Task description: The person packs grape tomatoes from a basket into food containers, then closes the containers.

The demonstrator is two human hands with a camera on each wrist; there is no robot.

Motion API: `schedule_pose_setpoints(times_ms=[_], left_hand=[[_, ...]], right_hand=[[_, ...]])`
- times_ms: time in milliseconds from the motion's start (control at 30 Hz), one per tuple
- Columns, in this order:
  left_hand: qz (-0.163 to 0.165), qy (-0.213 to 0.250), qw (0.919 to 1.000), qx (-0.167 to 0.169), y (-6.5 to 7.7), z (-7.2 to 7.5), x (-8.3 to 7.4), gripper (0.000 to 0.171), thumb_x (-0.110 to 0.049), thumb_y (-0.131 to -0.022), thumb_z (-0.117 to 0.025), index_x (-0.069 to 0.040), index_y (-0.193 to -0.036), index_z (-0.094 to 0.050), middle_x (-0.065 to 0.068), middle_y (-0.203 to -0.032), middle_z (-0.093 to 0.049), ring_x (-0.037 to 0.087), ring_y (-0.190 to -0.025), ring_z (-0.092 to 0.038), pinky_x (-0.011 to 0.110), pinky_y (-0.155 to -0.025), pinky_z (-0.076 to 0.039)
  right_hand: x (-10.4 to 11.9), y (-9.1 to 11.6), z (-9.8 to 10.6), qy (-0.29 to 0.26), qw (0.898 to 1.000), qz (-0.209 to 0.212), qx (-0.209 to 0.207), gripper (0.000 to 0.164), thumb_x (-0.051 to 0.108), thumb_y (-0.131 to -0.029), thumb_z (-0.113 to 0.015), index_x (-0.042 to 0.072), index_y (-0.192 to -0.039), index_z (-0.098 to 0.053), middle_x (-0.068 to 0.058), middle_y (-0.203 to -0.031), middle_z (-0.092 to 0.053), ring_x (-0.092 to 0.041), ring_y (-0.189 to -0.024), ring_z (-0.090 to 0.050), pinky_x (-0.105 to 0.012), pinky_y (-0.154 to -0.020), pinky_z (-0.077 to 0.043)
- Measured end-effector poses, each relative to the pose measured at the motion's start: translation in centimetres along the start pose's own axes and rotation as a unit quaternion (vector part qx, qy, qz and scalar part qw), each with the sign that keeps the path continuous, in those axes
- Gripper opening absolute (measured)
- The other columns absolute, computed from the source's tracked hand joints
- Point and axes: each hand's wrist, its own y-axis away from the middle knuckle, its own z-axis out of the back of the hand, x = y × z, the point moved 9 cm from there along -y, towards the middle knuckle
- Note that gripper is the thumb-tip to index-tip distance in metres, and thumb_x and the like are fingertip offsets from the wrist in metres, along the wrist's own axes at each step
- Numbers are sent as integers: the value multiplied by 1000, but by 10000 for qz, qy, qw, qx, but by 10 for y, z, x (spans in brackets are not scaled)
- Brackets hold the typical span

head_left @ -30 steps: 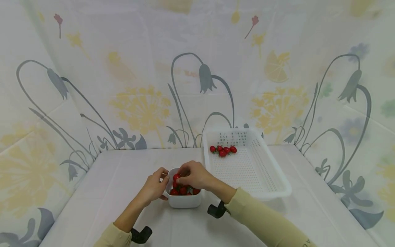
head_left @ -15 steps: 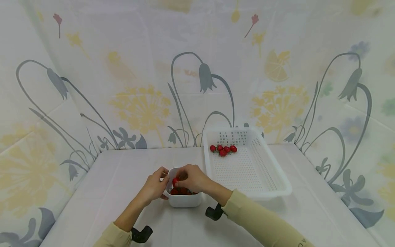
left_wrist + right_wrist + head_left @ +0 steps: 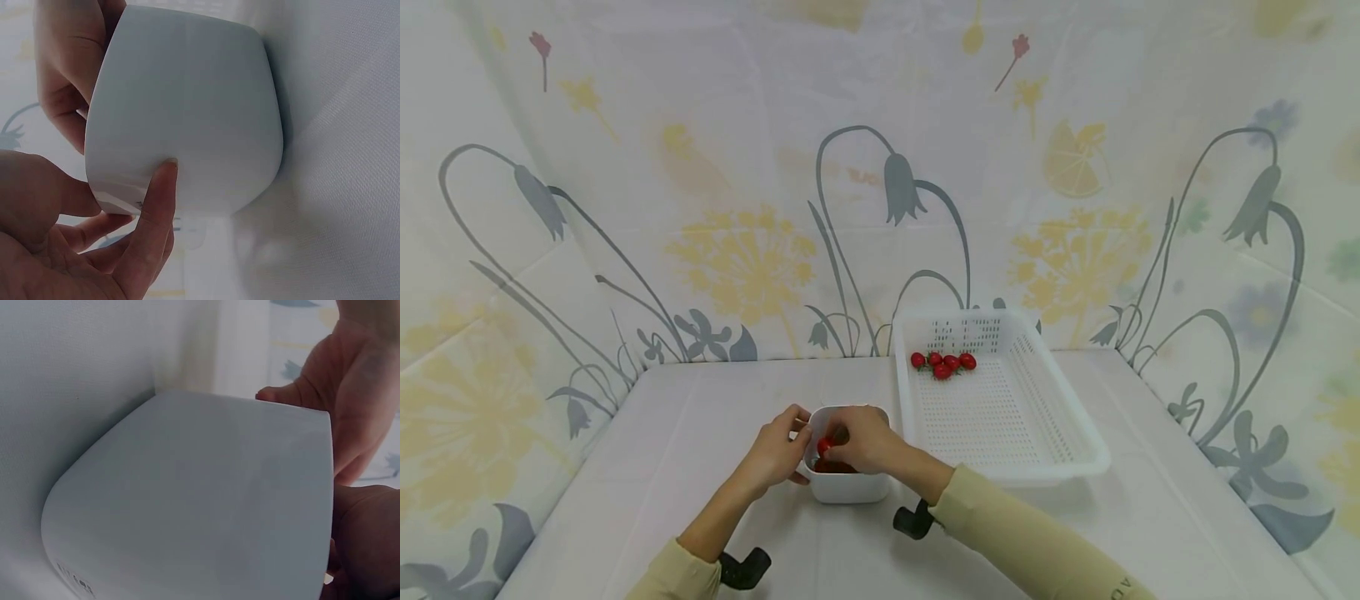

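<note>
A white container [image 3: 850, 490] with rounded corners stands on the table, several red cherry tomatoes [image 3: 833, 467] inside. My left hand [image 3: 772, 454] holds its left side; in the left wrist view the thumb is at the rim and a finger [image 3: 159, 197] lies along the outer wall. My right hand [image 3: 863, 440] reaches over the rim into the container, pinching a red cherry tomato [image 3: 824, 445] between thumb and fingers. That hand covers much of the contents. In the right wrist view the container wall [image 3: 187, 494] hides the right fingertips.
A large white perforated basket [image 3: 1078, 417] stands to the right and behind the container, with several cherry tomatoes [image 3: 942, 372] clustered at its far left. A white cloth [image 3: 700, 417] covers the table. A floral-patterned sheet [image 3: 737, 167] hangs behind and at the sides.
My right hand has sunk lower into the container, bringing the pinched cherry tomato down with it. The left hand, container and basket have stayed in place.
</note>
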Motion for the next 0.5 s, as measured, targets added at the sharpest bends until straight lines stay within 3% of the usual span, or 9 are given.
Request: schedule_pose_setpoints(times_ms=[233,500], left_hand=[[13,26,10000,-57,3,0,-3,14,-5,-105,-49,0,-117,-55,27,-129,-60,38,-99,-67,40,-52,-63],[-4,-6,10000,-45,3,1,-2,16,-6,-106,-50,0,-119,-55,27,-130,-60,34,-95,-67,39,-52,-63]], right_hand=[[1,1,-7,-317,9995,24,45,13,12,-89,-80,7,-100,-74,1,-88,-72,-8,-82,-63,-21,-75,-56],[3,-2,-14,-260,9996,144,2,10,13,-90,-79,7,-96,-74,3,-83,-70,-4,-73,-58,-16,-66,-53]])
